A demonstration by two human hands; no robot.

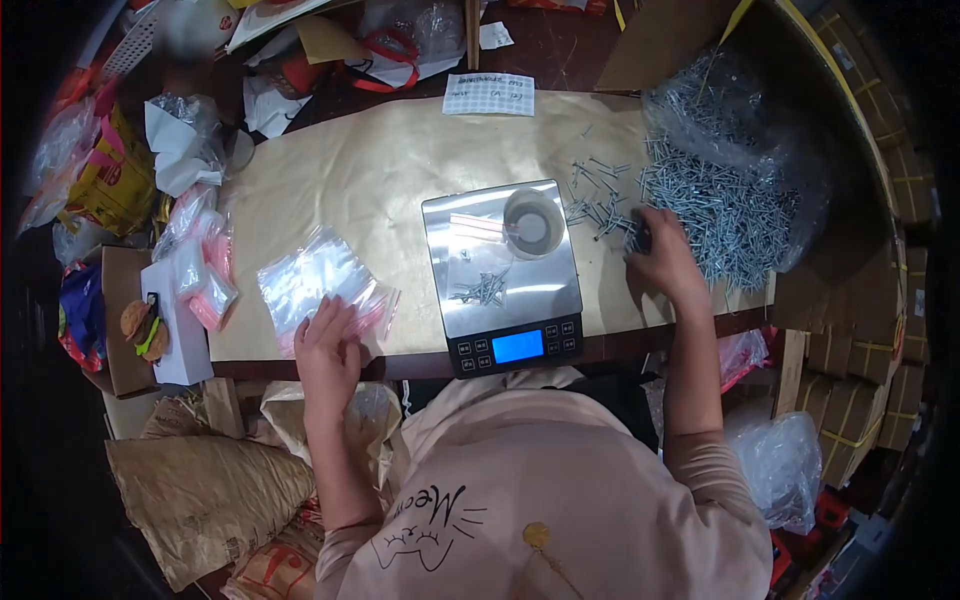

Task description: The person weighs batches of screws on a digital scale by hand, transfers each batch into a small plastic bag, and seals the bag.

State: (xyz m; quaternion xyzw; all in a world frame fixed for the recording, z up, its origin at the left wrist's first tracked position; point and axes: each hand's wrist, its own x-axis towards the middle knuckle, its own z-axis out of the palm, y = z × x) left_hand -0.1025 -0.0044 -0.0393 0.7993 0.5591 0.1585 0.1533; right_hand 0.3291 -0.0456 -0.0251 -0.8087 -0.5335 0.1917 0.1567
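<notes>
My left hand (328, 345) lies with its fingers stretched over a stack of clear zip bags (318, 272) with red-pink edges. At the left edge of a big heap of silvery screws (720, 200), my right hand (668, 255) is closed, its fingers curled around something dark I cannot make out. Several loose screws (600, 180) are scattered just beyond those fingers. Between my hands stands a digital scale (450, 290) with a lit blue display. On its steel plate are a small zip bag (468, 248) with several screws in it and a round, pale, open-topped cup (534, 225).
Brown paper (370, 150) covers the tabletop. A clear plastic liner (800, 170) lies around the screw heap. Left stand a cardboard box (127, 285) and bundled plastic bags (205, 280). A label sheet (489, 94) lies at the back. Cartons (880, 330) are stacked at right.
</notes>
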